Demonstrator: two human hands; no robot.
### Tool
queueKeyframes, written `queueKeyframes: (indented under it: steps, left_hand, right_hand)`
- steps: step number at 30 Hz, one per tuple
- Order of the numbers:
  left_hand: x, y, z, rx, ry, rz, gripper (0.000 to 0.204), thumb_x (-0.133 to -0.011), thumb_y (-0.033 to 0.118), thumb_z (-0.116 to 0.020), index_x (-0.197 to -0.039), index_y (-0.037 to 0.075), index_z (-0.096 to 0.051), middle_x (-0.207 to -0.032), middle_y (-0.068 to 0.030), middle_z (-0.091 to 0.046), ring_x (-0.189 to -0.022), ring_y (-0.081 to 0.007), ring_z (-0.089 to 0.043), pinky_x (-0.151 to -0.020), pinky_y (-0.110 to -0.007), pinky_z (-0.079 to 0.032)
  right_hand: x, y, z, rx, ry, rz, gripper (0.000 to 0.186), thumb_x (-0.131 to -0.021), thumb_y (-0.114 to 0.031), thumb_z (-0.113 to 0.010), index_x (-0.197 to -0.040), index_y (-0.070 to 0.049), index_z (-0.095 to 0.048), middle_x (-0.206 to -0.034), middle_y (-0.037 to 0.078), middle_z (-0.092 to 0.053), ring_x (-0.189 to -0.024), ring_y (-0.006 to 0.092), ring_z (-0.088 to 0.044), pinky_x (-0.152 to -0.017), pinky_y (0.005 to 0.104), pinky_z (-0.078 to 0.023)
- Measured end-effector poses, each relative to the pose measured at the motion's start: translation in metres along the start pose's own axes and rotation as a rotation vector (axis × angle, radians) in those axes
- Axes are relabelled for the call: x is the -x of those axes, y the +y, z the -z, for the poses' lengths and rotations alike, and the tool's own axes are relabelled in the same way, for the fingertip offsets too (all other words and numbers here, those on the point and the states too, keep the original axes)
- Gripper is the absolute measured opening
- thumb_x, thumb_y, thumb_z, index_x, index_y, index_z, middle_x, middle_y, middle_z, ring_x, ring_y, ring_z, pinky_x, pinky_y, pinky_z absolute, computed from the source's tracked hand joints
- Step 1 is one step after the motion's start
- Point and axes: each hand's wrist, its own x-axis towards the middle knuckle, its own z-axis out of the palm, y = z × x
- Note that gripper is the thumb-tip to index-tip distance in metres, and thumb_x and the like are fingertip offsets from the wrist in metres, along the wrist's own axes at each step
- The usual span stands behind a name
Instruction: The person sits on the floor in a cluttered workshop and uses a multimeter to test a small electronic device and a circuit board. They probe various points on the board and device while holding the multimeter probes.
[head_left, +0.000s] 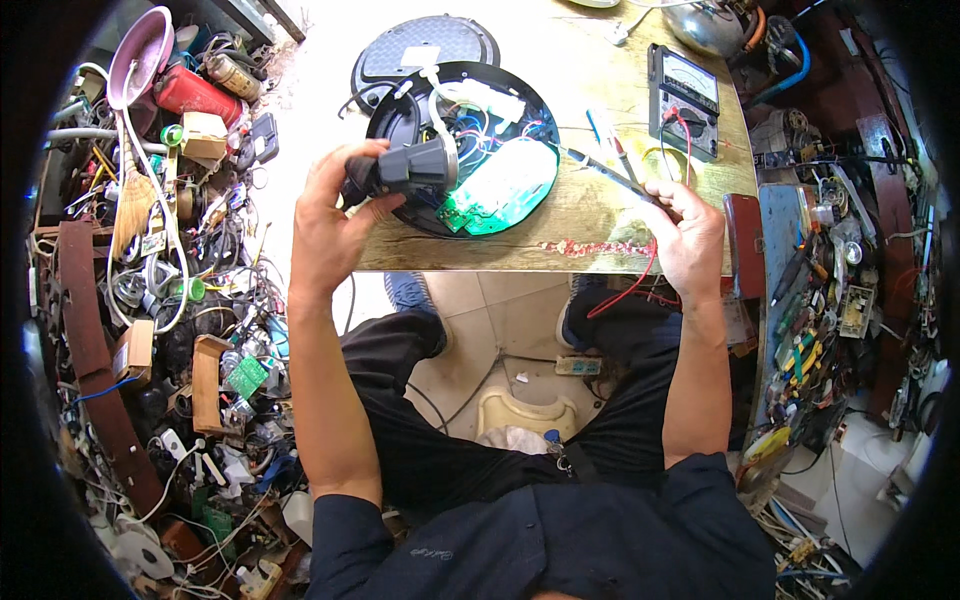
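My left hand is closed on a dark grey motor-like part with a metal rim, held over the left side of a round black housing. Inside the housing are a green circuit board, coloured wires and white fittings. My right hand grips a long, thin dark tool, its narrow end pointing at the wires near the housing's right edge. An analogue multimeter with red and black leads lies at the table's back right. A round textured dark plate sits behind the housing.
The wooden table ends just before my knees. Piles of electronic scrap, cables, a pink basin and a broom crowd the left. A metal kettle-like vessel stands at back right; tools and parts fill the right side. Cables cross the tiled floor.
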Motion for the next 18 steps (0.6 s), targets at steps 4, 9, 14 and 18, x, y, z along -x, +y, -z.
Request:
queueKeyframes:
  steps: [4,9,14,18]
  left_hand:
    - [-0.018,-0.005,0.009,-0.076,-0.087,-0.020,0.060,-0.084,-0.001,-0.077,-0.140,0.005,-0.056,-0.141,-0.0091,-0.059,-0.122,-0.0177,-0.059,-0.108,-0.033,-0.045]
    - [-0.031,-0.019,0.001,0.232,-0.066,0.154,0.057,-0.086,0.004,-0.078,-0.140,0.004,-0.058,-0.134,-0.0056,-0.063,-0.118,-0.0148,-0.060,-0.103,-0.031,-0.047]
    - [-0.031,-0.022,-0.001,0.339,-0.072,0.236,0.059,-0.094,0.010,-0.074,-0.148,0.006,-0.051,-0.125,-0.0049,-0.067,-0.111,-0.0138,-0.063,-0.100,-0.029,-0.049]
    - [-0.032,-0.020,-0.003,0.303,-0.036,0.259,0.054,-0.098,0.013,-0.070,-0.147,0.002,-0.051,-0.125,-0.0057,-0.066,-0.111,-0.0130,-0.062,-0.100,-0.028,-0.049]
  right_hand:
    - [-0.001,0.002,-0.001,-0.006,0.021,-0.004,0.018,-0.086,0.003,-0.074,-0.104,0.004,-0.073,-0.086,0.010,-0.076,-0.075,0.0105,-0.070,-0.066,0.0254,-0.053]
    - [-0.002,0.001,0.001,0.026,0.030,-0.038,0.017,-0.086,0.002,-0.074,-0.102,0.004,-0.073,-0.084,0.009,-0.075,-0.072,0.0090,-0.066,-0.065,0.0248,-0.051]
    - [-0.001,0.003,0.005,0.021,0.028,-0.080,0.016,-0.086,0.000,-0.074,-0.101,0.004,-0.073,-0.082,0.007,-0.074,-0.070,0.0078,-0.064,-0.065,0.0249,-0.050]
    - [-0.001,0.000,0.006,0.053,-0.004,-0.058,0.016,-0.086,0.001,-0.074,-0.102,0.004,-0.073,-0.082,0.009,-0.075,-0.072,0.0093,-0.067,-0.067,0.0252,-0.052]
